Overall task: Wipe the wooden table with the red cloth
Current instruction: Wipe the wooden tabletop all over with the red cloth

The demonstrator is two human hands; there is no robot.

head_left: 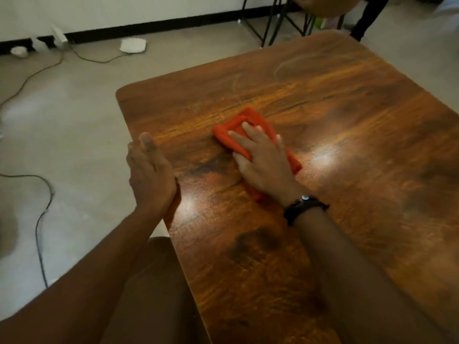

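Observation:
The wooden table fills the right side of the head view, glossy with dark grain and faint curved smear marks toward its far end. A folded red cloth lies on it near the left edge. My right hand presses flat on the cloth, fingers spread, a dark watch on the wrist. My left hand rests against the table's left edge, thumb up, fingers curled under the rim where they are hidden.
Grey floor lies to the left, crossed by cables. A white device and plugs sit by the black skirting. Black metal chair legs stand beyond the table's far end. My knee shows below the table edge.

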